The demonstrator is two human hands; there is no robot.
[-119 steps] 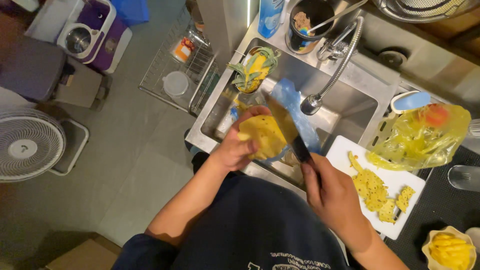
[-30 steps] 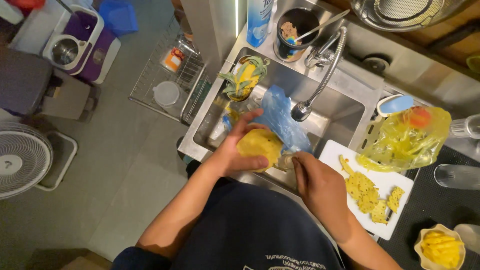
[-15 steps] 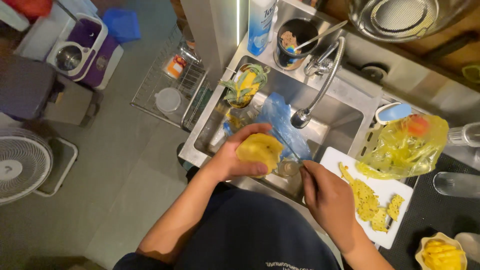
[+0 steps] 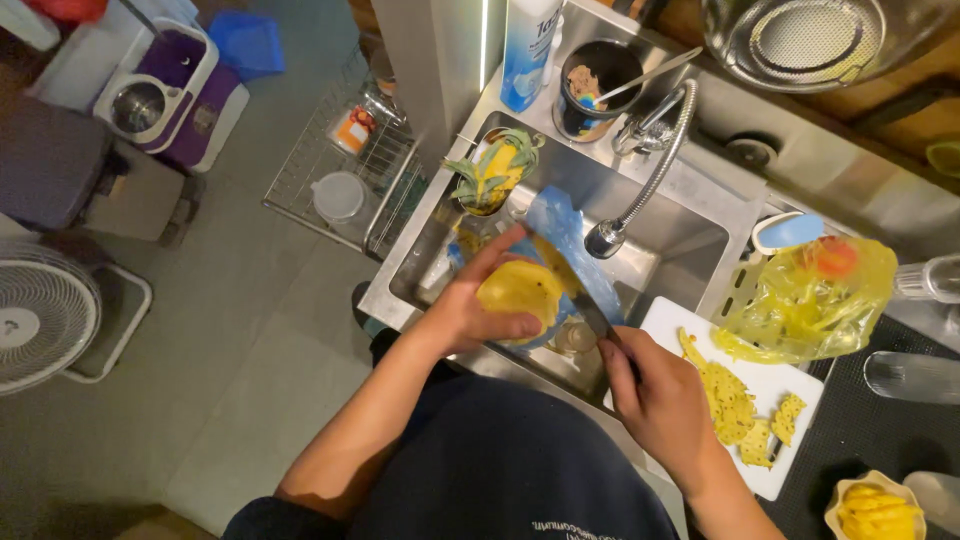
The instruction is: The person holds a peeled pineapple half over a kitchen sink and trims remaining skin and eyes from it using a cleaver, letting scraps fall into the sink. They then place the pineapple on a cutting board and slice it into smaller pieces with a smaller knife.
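Note:
My left hand (image 4: 470, 300) grips a peeled yellow pineapple (image 4: 518, 292) over the steel sink (image 4: 690, 240). My right hand (image 4: 655, 395) holds a knife (image 4: 585, 310) by its dark handle, the blade laid against the fruit's right side. A blue plastic bag (image 4: 560, 225) hangs in the sink just behind the fruit. The cut pineapple crown (image 4: 492, 172) lies at the sink's far left corner. Peel strips (image 4: 730, 400) rest on a white cutting board (image 4: 680, 320) right of the sink.
A curved faucet (image 4: 650, 180) arches over the sink. A yellow plastic bag (image 4: 810, 300) sits beside the board, a bowl of pineapple pieces (image 4: 875, 510) at the lower right. A wire rack (image 4: 340, 170), a fan (image 4: 40, 310) and a purple-and-white appliance (image 4: 165, 90) stand on the floor.
The view has shifted, so the sink sits lower and more central. My left hand has turned the pineapple slightly, and the knife blade now lies along its right side.

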